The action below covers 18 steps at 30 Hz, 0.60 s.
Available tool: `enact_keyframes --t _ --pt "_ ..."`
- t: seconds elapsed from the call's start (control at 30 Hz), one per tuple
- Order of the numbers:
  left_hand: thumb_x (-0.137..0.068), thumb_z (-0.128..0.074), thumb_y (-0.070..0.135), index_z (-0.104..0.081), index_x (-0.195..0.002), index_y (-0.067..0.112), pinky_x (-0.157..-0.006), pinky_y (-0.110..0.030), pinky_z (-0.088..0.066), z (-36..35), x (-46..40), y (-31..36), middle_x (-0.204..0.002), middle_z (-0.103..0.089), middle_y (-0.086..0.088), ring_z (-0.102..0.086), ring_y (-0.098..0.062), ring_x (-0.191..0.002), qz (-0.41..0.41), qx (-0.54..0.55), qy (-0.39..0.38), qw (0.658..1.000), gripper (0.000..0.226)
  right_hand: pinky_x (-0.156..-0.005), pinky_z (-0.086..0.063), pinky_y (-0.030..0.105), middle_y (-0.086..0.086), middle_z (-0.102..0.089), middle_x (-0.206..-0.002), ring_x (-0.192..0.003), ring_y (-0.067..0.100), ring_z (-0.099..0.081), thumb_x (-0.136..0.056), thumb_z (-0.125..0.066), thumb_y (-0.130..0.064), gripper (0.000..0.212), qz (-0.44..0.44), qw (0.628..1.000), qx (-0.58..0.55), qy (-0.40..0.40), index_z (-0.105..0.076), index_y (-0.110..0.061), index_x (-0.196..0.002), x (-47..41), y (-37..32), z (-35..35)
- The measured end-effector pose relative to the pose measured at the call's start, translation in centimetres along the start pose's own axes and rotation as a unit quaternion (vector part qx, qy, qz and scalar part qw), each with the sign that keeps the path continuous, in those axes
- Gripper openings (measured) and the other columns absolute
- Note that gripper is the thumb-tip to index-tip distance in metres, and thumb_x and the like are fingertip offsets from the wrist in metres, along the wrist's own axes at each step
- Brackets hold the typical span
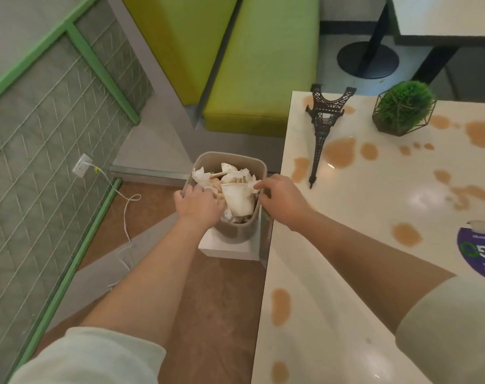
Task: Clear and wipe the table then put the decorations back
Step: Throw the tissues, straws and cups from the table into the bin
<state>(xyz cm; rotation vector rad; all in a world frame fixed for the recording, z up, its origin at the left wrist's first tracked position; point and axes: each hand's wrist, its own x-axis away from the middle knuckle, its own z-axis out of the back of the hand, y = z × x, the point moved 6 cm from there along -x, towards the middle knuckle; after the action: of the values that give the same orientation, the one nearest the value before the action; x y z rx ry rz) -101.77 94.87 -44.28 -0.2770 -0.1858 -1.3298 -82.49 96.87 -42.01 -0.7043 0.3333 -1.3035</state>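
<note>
Table (374, 217) stained — both hands, left (198, 202) and right (281, 200), press crumpled paper (237, 198) into bin (230, 159).

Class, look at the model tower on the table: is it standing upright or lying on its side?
Lying on its side. The tower rests flat along the table, its base toward the far edge and its tip pointing toward the near side.

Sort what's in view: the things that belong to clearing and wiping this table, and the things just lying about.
Belongs to the job:
table with brown spills
Eiffel Tower model
caged green plant
bin of stained paper waste
left hand and right hand at the bin

Just lying about:
green bench
wall socket and white cable
purple sticker
</note>
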Motion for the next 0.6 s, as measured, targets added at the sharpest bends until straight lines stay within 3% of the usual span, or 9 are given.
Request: enact_keyframes --t 0.1,0.23,0.43,0.6 --pt "-0.094 -0.044 0.043 -0.057 -0.128 0.03 -0.107 -0.041 -0.025 1.6 1.5 1.3 -0.14 -0.046 -0.002 -0.034 -0.022 -0.131 -0.003 0.01 0.046 0.999 0.039 -0.09 -0.043 0.024 -0.003 -0.057 -0.119 -0.106 0.015 -0.056 -0.097 -0.053 -0.019 0.026 -0.042 0.997 -0.066 0.026 -0.067 -0.021 -0.119 3.2 0.9 2.4" --pt "-0.096 -0.046 0.04 -0.06 -0.124 0.032 -0.1 -0.042 -0.035 3.5 5.1 5.4 -0.135 -0.051 -0.001 -0.039 -0.024 -0.128 -0.038 0.101 0.067 0.992 0.032 -0.077 -0.04 0.015 -0.004 -0.06 -0.115 -0.099 0.012 -0.057 -0.098 -0.052 -0.018 0.022 -0.09 0.987 -0.11 0.076 -0.068 -0.02 -0.113 8.2 3.4 6.0" --pt "-0.097 -0.047 0.037 -0.067 -0.112 0.027 -0.088 -0.041 -0.051 3.2 13.0 13.9 -0.112 -0.065 0.003 -0.059 -0.021 -0.103 -0.11 0.24 0.043 0.964 0.026 -0.053 -0.043 0.022 -0.008 -0.061 -0.094 -0.066 0.009 -0.056 -0.093 -0.05 -0.015 0.024 -0.148 0.975 -0.128 0.11 -0.07 -0.024 -0.104 16.3 8.8 10.1" --pt "-0.096 -0.049 0.04 -0.066 -0.108 0.03 -0.086 -0.036 -0.05 1.7 19.9 20.5 -0.109 -0.065 0.01 -0.061 -0.016 -0.099 -0.149 0.273 -0.004 0.95 0.023 -0.054 -0.041 0.022 -0.009 -0.059 -0.085 -0.061 0.007 -0.054 -0.091 -0.052 -0.012 0.022 -0.19 0.961 -0.142 0.141 -0.069 -0.023 -0.099 24.7 12.7 12.5"
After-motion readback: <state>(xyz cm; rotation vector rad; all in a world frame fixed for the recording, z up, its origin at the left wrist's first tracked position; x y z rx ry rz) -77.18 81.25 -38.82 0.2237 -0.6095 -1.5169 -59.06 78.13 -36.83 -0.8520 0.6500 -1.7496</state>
